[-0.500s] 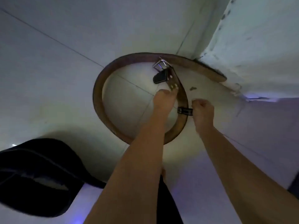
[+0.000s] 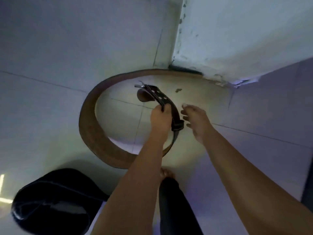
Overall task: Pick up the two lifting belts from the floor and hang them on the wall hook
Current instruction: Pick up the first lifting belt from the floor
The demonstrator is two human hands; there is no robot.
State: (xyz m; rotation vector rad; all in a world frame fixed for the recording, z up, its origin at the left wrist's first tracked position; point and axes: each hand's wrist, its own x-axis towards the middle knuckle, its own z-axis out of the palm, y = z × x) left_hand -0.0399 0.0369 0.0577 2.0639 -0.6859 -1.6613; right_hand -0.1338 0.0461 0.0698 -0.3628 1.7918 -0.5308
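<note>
Floor: pale tiled floor (image 2: 50, 102), dim light, grout lines; white wall corner (image 2: 237, 39) with chipped paint at upper right, its base meeting the tiles.
Head view, belt one: brown leather lifting belt (image 2: 88, 126) lying on the tiles in a wide open curve, far end running along the foot of the wall corner, near end passing under the left forearm.
Strap end: dark punched strap (image 2: 160, 97) with metal buckle (image 2: 139, 86) raised off the tiles, black keeper loop (image 2: 177, 126) lower on the same strap.
Left hand (image 2: 160, 117): fingers clamped on the punched strap, lifting it.
Right hand (image 2: 196, 119): fingers spread, holding nothing, just beside the keeper loop.
Belt two: dark curved item (image 2: 50, 200) at bottom left, probably the second belt; too dark to confirm.
Hook: not in view.
Handling: leather looks thick, stiff, fairly heavy; keeps its curve, not fragile. Grip the narrow strap near the buckle, second hand under the wide back section to stop it swinging.
Stage: first pickup starting.
</note>
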